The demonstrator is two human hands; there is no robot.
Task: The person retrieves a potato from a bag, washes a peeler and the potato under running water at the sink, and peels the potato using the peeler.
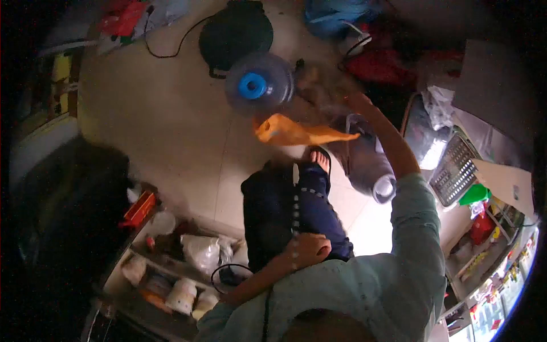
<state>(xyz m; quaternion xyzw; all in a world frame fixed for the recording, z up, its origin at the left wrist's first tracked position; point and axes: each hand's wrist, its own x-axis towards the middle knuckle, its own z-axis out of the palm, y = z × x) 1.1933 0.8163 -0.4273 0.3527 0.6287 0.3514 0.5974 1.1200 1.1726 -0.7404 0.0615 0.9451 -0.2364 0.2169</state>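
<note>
Fingers curled into a loose fist make the grip of the left hand (308, 249), which lies over the dark trousers (293, 208) at lower centre; whether anything is pinched inside, I cannot tell. The right hand (356, 101) reaches to the upper right of centre, beside a brown, blurred item (323, 85); blur and shadow hide its grip, so I cannot tell whether it is spread or closed.

Below that item, at the centre of the frame, is an orange piece (305, 133), cloth or thin plastic, tapering towards the right. Just above its left end stands a clear bottle with a blue cap (252, 85). A second large bottle (370, 165) lies tilted inside the reaching arm. Beyond the blue-capped bottle is a dark green round item (236, 39); at far right is a perforated basket (454, 171).

This reach would go best with the forearm kept clear of the tilted bottle, the fingers closing on a firm part of the brown item, and the orange piece left free of the bare foot (320, 160).

Counted: 2 hands, 2 large bottles, 1 orange piece, 1 brown item, 1 green item, 1 basket, 1 clearly visible foot. The goods at lower left are too dim to count.
</note>
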